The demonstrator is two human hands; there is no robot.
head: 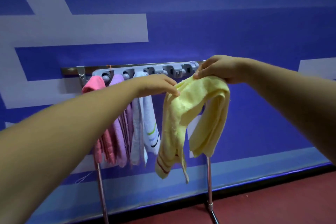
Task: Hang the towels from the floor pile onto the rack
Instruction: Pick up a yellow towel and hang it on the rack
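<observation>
head view shows both hands holding a yellow towel [195, 114] up in front of the rack [145, 71]. left hand [160, 86] pinches one top edge, fingers closed on cloth; right hand [216, 69] pinches the other, by the rightmost grey holder. pink towel [94, 85], purple towel [118, 123] and white towel [145, 125] already hang. next move likely calls for pushing the bunched top into a free holder.
</observation>
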